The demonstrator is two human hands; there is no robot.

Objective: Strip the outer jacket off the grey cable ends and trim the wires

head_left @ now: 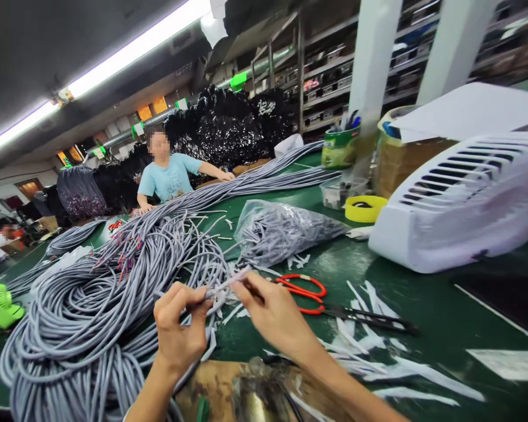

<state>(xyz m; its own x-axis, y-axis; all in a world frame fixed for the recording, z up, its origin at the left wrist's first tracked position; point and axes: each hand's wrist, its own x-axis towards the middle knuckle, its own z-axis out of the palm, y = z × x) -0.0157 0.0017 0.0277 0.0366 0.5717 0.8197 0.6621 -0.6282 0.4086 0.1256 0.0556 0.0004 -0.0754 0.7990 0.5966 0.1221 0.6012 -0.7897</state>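
Note:
My left hand [178, 328] pinches the end of a grey cable [211, 291] between thumb and fingers. My right hand [273, 313] is closed on the same cable's tip, where thin wires stick out toward the upper right. Both hands hover over the green table [422, 293], just right of a big coil of grey cables [92, 316]. Red-handled scissors [308, 293] lie on the table right beside my right hand.
A clear bag of cut grey pieces [281, 228] lies behind the hands. White strips of scrap [378, 357] litter the table. A white fan [462, 199], yellow tape roll [364, 208] and green tin [339, 146] stand at right. A person in a light blue shirt [169, 179] sits across.

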